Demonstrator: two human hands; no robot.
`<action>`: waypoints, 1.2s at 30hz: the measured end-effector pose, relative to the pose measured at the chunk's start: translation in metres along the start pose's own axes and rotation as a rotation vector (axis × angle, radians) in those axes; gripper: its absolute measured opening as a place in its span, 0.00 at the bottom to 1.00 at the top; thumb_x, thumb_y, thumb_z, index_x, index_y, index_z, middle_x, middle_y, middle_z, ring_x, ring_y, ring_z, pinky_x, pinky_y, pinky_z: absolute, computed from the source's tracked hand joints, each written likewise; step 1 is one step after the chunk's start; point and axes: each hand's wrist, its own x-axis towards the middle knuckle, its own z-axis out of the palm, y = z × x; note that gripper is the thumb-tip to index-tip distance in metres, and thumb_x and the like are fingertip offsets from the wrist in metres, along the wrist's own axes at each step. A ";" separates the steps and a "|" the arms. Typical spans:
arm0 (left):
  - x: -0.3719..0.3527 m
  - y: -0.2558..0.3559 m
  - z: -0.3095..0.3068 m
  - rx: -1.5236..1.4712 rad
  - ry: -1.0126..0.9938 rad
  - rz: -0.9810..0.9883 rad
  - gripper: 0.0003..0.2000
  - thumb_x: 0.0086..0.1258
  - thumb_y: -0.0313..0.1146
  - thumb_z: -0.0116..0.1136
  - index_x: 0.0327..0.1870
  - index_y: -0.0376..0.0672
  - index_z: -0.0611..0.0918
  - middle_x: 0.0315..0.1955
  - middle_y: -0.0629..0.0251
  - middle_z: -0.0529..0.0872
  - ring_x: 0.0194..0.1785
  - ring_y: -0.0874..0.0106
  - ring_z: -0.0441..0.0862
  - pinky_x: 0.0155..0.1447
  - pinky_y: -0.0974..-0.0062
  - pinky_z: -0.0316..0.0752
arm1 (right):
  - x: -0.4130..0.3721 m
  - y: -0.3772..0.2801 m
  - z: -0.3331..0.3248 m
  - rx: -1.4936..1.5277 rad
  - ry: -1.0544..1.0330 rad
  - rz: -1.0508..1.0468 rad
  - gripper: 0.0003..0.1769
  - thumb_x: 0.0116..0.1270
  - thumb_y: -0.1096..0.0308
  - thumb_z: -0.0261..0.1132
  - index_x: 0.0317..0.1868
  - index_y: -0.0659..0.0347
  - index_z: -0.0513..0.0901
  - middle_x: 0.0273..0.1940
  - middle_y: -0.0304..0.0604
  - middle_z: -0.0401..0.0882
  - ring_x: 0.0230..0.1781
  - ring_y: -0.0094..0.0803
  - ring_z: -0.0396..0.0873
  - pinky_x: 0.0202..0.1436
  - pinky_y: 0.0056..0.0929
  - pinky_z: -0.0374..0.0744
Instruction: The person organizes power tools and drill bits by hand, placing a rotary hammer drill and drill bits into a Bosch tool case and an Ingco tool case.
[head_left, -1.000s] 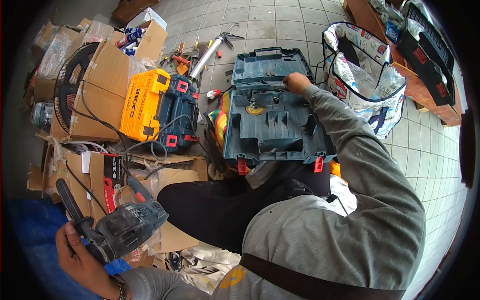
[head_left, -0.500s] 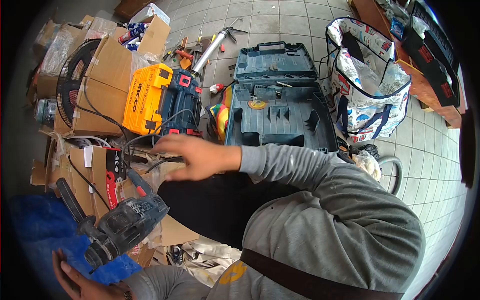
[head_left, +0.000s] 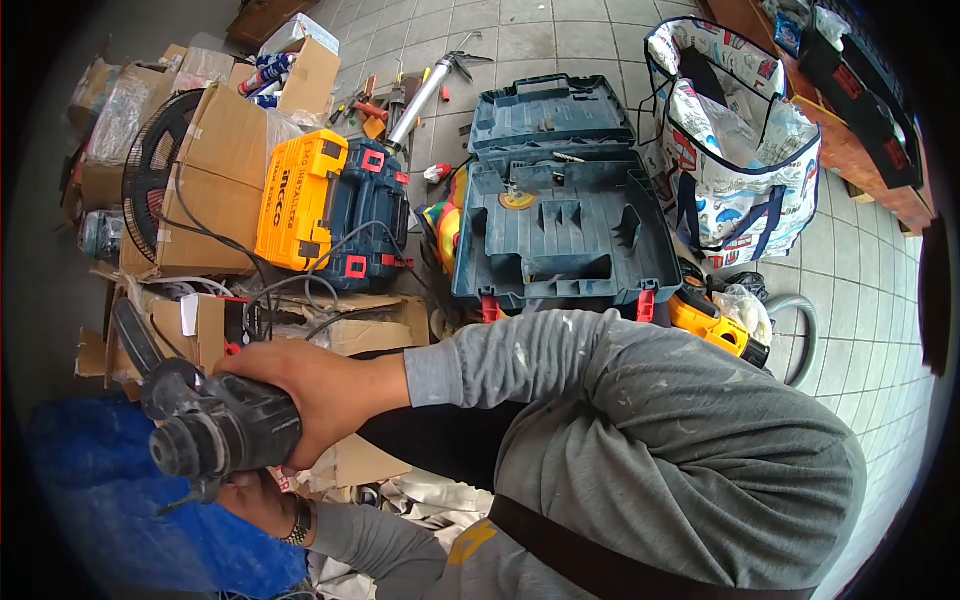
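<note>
The dusty, dark-grey power drill (head_left: 240,420) is in handling, the right hand (head_left: 325,400) wrapping its fingers round the body, the left hand (head_left: 262,505)'s hold I cannot tell; its bulk likely calls for steady support

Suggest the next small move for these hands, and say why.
I'd perhaps firm up the left hand beneath the power tool before tilting it: the right hand wraps the tool from above, while the left seems only to meet it from below.
</note>
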 end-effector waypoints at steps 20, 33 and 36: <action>0.135 -0.034 0.335 -0.039 -0.786 -0.142 0.28 0.61 0.46 0.81 0.54 0.34 0.84 0.39 0.68 0.91 0.40 0.79 0.84 0.47 0.78 0.79 | -0.071 -0.065 -0.311 0.703 0.489 0.875 0.28 0.72 0.47 0.65 0.57 0.64 0.87 0.48 0.49 0.91 0.41 0.37 0.90 0.48 0.38 0.88; 0.020 -0.146 0.449 -0.036 -0.648 -0.856 0.16 0.69 0.42 0.72 0.30 0.43 0.78 0.18 0.75 0.74 0.15 0.81 0.68 0.17 0.77 0.64 | -0.184 -0.041 -0.440 -0.499 0.748 1.443 0.32 0.72 0.46 0.69 0.52 0.75 0.87 0.45 0.49 0.89 0.38 0.31 0.87 0.46 0.28 0.84; 0.000 -0.164 0.468 -0.040 -0.681 -0.875 0.16 0.70 0.43 0.69 0.30 0.42 0.78 0.17 0.74 0.75 0.15 0.80 0.69 0.18 0.76 0.65 | -0.233 -0.006 -0.460 -0.646 0.764 1.481 0.32 0.73 0.46 0.67 0.54 0.73 0.87 0.45 0.49 0.89 0.40 0.33 0.87 0.48 0.30 0.84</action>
